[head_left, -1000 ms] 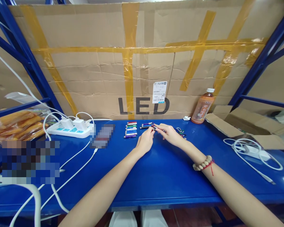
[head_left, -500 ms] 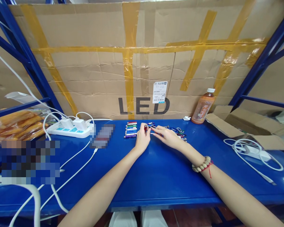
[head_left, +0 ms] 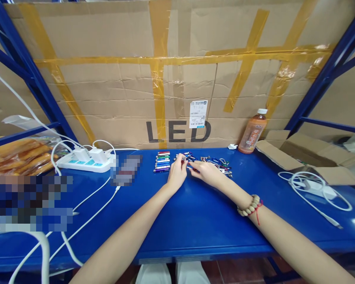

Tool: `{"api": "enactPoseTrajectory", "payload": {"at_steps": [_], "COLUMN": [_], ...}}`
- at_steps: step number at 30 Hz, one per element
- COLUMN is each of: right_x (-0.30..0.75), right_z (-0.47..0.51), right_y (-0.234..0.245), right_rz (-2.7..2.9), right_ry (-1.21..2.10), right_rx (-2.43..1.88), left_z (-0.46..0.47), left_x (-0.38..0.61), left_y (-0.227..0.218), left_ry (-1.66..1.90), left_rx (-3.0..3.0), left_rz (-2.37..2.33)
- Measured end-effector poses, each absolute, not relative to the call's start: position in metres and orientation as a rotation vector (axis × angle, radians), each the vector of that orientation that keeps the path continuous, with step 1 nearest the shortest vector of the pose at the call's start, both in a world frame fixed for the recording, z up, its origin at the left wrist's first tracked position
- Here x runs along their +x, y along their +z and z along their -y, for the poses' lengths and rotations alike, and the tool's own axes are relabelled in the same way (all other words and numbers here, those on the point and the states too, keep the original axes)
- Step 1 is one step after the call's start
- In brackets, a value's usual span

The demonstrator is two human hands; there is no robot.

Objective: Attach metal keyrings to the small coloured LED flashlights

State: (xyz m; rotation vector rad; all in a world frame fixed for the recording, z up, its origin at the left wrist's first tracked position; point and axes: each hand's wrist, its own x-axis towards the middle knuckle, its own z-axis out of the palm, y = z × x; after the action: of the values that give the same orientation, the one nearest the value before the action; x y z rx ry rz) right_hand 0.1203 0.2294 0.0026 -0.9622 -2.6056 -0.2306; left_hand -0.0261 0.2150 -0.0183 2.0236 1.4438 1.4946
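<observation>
Near the back middle of the blue table [head_left: 177, 221], my left hand [head_left: 177, 171] and my right hand [head_left: 205, 172] meet with fingers pinched together. A small item between their fingertips is mostly hidden; a bit of red and a shiny end show, but its kind is unclear. Left of my left hand lies a neat row of small metallic tubes [head_left: 162, 162] in red, green, blue and purple, like mini flashlights. Behind and right of my hands is a loose pile of carabiner clips [head_left: 220, 161] and small metal parts, partly covered by my right hand.
A phone [head_left: 127, 169] and a white power strip [head_left: 85, 162] with cables are on the left, near bagged orange items [head_left: 26, 156]. To the right stand a drink bottle [head_left: 252, 132], an open cardboard box [head_left: 307, 156] and a coiled white cable [head_left: 316, 189]. A large cardboard sheet [head_left: 106, 94] forms the back.
The view has shifted slightly. Both hands stay together in about the same place, with the right-hand fingers slightly more curled in than before.
</observation>
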Motion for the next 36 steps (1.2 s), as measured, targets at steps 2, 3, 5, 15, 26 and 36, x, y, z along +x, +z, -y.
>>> {"api": "enactPoseTrajectory", "payload": {"at_steps": [2,3,5,15,26,36], "right_x": [0.120,0.120,0.120,0.127,0.123,0.123], "right_z": [-0.229,-0.229,-0.230,-0.235,-0.233,-0.234], "right_y": [0.003,0.003,0.003,0.006,0.002,0.002], "right_rz": [2.576,2.555,2.513,2.117,2.205,2.286], "right_ry": [-0.226,-0.223,-0.206,-0.091,-0.146,-0.182], "right_rx": [-0.966,-0.971,-0.970,-0.868,-0.732,-0.806], "left_z": [-0.215,-0.215,-0.215,-0.202,-0.206,-0.208], "left_x": [-0.026,-0.026,-0.026,-0.021,-0.021,-0.023], "left_y": [-0.019,-0.019,-0.020,-0.011,-0.014,-0.016], "left_ry": [1.476,1.468,1.455,1.410,1.246,1.184], "left_rx": [2.040,2.049,2.063,2.061,2.170,2.123], "left_rz": [-1.436,-1.428,-1.409,-1.348,-1.347,-1.456]}}
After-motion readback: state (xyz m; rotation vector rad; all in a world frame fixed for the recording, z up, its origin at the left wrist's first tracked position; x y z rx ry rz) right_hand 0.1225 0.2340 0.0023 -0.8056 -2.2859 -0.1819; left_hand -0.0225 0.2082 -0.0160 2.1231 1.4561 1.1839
